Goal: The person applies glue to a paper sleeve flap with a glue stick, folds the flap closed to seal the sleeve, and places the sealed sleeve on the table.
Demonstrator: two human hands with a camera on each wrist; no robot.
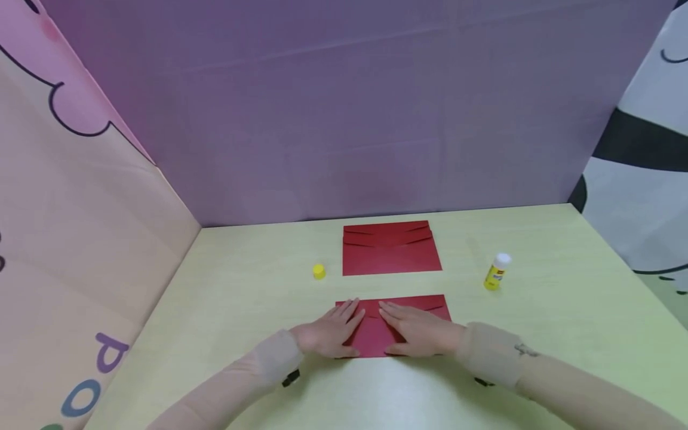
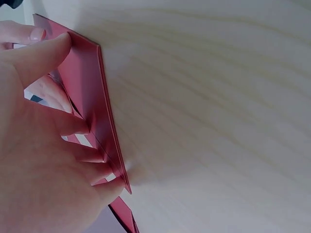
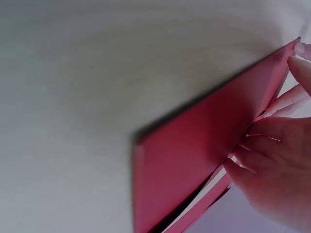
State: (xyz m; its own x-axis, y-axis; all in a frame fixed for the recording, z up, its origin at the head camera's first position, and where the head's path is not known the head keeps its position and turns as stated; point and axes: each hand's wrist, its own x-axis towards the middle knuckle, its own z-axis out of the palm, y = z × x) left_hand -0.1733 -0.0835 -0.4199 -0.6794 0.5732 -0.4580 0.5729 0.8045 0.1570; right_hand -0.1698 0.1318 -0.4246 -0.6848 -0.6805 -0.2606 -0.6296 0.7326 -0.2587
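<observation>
A red envelope [image 1: 376,343] lies flat near the front of the table, its flap side up. My left hand [image 1: 334,329] rests on its left part with fingers spread and straight. On the right part my right hand [image 1: 421,329] presses down, fingertips on the flap near the middle. The left wrist view shows the left hand's fingertips touching the red envelope [image 2: 85,87] along its edge and fold. In the right wrist view the right hand [image 3: 277,160] touches the envelope [image 3: 204,141] along the flap line; the palms hide part of it.
Behind it lies a second red envelope [image 1: 392,257]. A yellow glue stick cap [image 1: 319,272] stands to its left, and a yellow glue stick with a white end [image 1: 497,272] stands to its right. A purple cloth wall [image 1: 344,119] closes off the table's back edge.
</observation>
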